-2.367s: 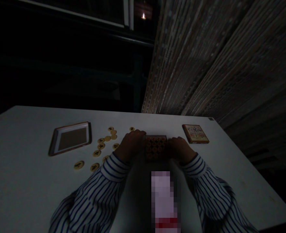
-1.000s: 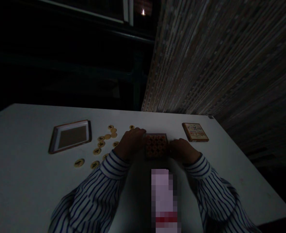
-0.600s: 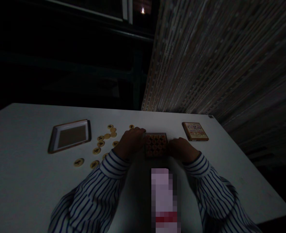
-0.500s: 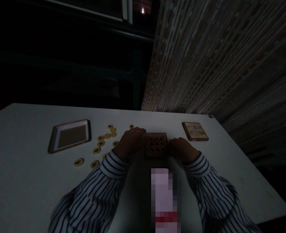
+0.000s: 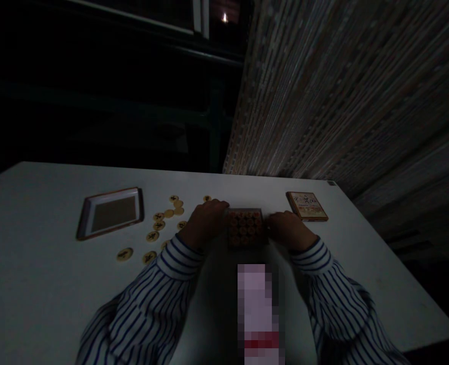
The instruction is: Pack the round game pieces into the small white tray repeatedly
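Observation:
A small shallow box [image 5: 244,248] lies on the table in front of me, with rows of round Chinese chess pieces [image 5: 243,230] inside it. My left hand [image 5: 208,220] is closed at the box's left side, fingers curled over its edge. Beside the right edge is my right hand [image 5: 288,230], its fingers bent and pressed together. Darkness hides its fingertips, so I cannot tell whether they touch the box. Loose pale chess pieces [image 5: 159,225] are scattered left of my left hand, some with dark characters facing up.
An open tray-like box lid [image 5: 139,218] rests at the left of the white table [image 5: 37,263]. A flat printed box [image 5: 308,207] lies at the right. Behind the table hangs a string curtain [image 5: 304,91]. A pixelated patch [image 5: 254,299] covers the near middle. The scene is dim.
My right hand has shifted slightly to the right and up, away from the box's right edge. My left hand stays at the left side, and the loose pieces lie as before.

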`<state>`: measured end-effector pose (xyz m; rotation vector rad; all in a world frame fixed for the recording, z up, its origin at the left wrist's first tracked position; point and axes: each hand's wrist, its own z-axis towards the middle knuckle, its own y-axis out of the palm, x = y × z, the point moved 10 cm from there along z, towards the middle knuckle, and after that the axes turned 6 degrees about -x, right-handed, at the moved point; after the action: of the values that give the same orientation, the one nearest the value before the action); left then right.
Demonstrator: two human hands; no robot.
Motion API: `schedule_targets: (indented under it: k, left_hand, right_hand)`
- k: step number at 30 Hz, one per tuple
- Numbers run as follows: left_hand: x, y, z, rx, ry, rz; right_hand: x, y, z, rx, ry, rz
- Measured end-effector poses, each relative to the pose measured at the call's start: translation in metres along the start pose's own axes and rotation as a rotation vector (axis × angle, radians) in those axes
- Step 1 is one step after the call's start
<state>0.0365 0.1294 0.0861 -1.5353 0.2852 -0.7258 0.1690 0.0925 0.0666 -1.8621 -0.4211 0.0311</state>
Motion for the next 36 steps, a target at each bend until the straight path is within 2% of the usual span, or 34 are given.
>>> schedule_targets:
  k: [2, 8, 14, 18, 26, 29, 33, 36]
  left_hand:
    - [0.001, -0.002, -0.001, 0.015, 0.004, 0.008]
    - [0.002, -0.004, -0.001, 0.002, -0.004, 0.001]
    - [0.0, -0.003, -0.002, 0.006, -0.022, -0.013]
    - [0.0, -0.002, -0.001, -0.004, -0.019, -0.011]
    - [0.0, -0.002, -0.001, -0.008, -0.024, -0.02]
    - [0.0, -0.003, -0.001, -0.008, -0.018, -0.029]
    - [0.002, -0.007, -0.001, 0.013, -0.015, -0.032]
    - [0.003, -0.009, -0.004, 0.042, -0.015, -0.057]
  right_hand:
    - [0.002, -0.002, 0.0, 0.021, 0.017, -0.004]
    - [-0.015, -0.002, 0.002, 0.031, -0.09, 0.024]
    - [-0.022, -0.003, 0.005, 0.019, -0.112, 0.012]
    - [-0.025, -0.001, 0.005, -0.031, -0.127, -0.006]
    - [-0.027, 0.008, 0.006, -0.004, -0.157, -0.022]
    - [-0.024, 0.004, 0.004, 0.039, -0.151, 0.009]
    - [-0.008, -0.005, -0.006, 0.093, -0.053, 0.068]
    - [0.004, -0.002, -0.017, 0.136, 0.004, 0.156]
